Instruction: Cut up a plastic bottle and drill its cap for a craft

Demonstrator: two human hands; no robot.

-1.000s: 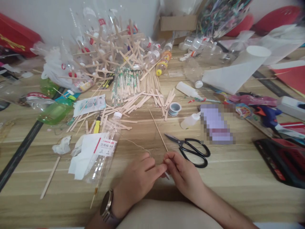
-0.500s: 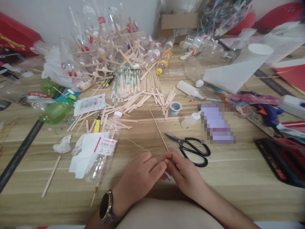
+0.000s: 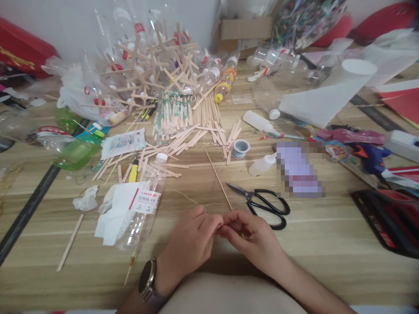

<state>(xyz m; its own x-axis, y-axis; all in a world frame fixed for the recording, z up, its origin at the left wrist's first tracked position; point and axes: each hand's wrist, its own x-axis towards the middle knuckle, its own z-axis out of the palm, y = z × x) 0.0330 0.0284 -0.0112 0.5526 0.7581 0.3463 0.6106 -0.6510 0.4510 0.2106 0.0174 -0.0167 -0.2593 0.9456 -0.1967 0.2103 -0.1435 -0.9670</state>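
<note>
My left hand (image 3: 196, 237), with a watch on its wrist, is closed near the table's front edge, fingertips pinched against those of my right hand (image 3: 250, 235). What the fingertips hold is too small to make out. A thin string (image 3: 188, 198) runs over the table to my left hand. Just beyond my right hand lies a thin wooden stick (image 3: 218, 181), its near end by my fingers. Black-handled scissors (image 3: 262, 203) rest to the right of it, blades apart. Left of my left hand lies a clear plastic bottle (image 3: 139, 222) on its side.
Wooden sticks (image 3: 193, 137) and plastic bottles (image 3: 122, 56) pile up at the back. A spool (image 3: 240, 148), a small white bottle (image 3: 262, 165) and a blurred purple object (image 3: 299, 168) lie beyond the scissors. A red and black case (image 3: 389, 218) sits at the right.
Both hands have shifted slightly and the fingers have changed their pinch. The pale piece seen below the fingertips earlier is now mostly hidden. The objects on the table have stayed put.
</note>
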